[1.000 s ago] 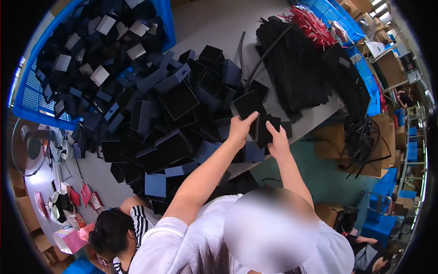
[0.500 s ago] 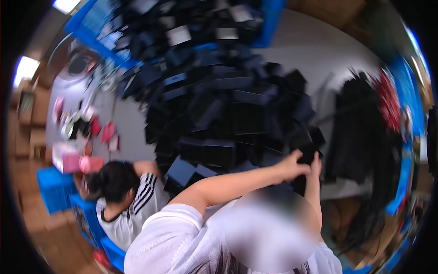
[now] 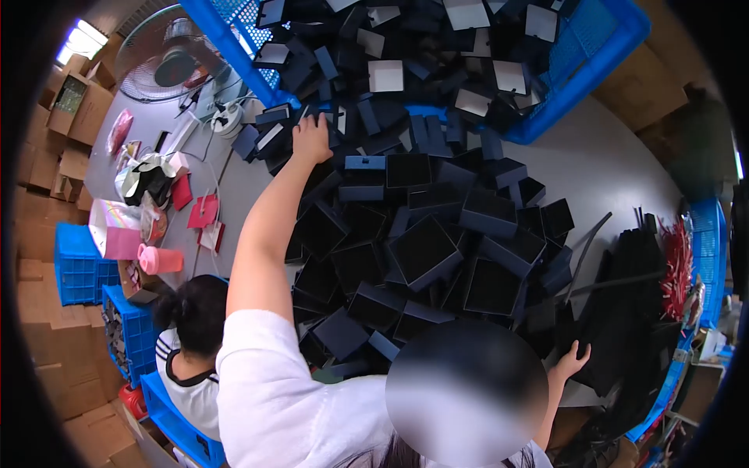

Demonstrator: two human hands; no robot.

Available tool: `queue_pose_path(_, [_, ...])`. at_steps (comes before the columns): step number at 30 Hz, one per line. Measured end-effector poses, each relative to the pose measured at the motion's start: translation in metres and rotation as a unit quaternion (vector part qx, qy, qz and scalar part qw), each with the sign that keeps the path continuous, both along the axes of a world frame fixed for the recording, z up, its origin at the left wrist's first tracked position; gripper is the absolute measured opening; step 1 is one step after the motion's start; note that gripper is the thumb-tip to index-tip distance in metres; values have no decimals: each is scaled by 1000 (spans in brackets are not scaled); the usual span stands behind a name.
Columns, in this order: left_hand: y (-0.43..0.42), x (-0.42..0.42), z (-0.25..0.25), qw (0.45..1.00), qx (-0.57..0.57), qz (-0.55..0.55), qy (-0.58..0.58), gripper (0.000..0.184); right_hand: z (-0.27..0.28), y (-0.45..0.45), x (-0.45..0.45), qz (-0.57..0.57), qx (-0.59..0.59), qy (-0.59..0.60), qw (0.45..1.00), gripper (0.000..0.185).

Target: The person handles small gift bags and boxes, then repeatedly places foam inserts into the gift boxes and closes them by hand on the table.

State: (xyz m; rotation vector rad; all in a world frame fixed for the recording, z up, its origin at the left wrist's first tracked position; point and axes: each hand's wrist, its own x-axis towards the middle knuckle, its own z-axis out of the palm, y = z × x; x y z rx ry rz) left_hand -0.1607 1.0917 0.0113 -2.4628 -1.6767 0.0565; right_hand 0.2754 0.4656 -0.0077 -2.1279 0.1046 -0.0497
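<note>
Stretched far forward, my left hand [image 3: 312, 139] lies over small dark-blue box pieces [image 3: 273, 138] just below the crate. Its fingers are extended and slightly apart, with nothing visibly gripped. My right hand [image 3: 572, 363] is low on the right with fingers apart and nothing visible in it. It is next to a bundle of long black strips [image 3: 624, 296]; whether it touches them I cannot tell. Between my arms lies a heap of dark-blue boxes with black insides [image 3: 425, 249], many tilted on one another.
A blue crate [image 3: 581, 90] full of dark and white-lined pieces stands at the back. A fan [image 3: 173, 66], a pink cup [image 3: 161, 259] and red pouches [image 3: 204, 210] are on the left. A co-worker [image 3: 195, 327] sits at my left. Red strips [image 3: 676, 269] lie far right.
My hands were together over a dark box at the heap's right side. Now they are apart: the left has reached forward-left, the right has moved down and right. The box is no longer held.
</note>
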Motion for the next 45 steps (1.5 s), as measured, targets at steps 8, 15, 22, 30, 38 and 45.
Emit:
queue_pose_path(8, [-14,-13,55,812,-143,-28,-565,103,122,49,-25,67,169,-8,983,31])
queue_pose_path(15, [-210,13,153,585,-383,-246,-671,115,202,207,-153,384,365,70,845,28])
queue_pose_path(22, [-313,57,164,513,-506,-244,-650,122,222,219,-199,573,258,73,775,30])
queue_pose_path(30, [-348,82,160,442,-547,-276,-655,120,210,193,-199,549,71,-197,809,46])
queue_pose_path(38, [-365,77,159,358,-550,-152,-739,88,193,188,-218,526,247,-56,812,50])
queue_pose_path(45, [-343,71,164,517,-524,-57,-675,60,173,199,-231,497,191,-95,841,23])
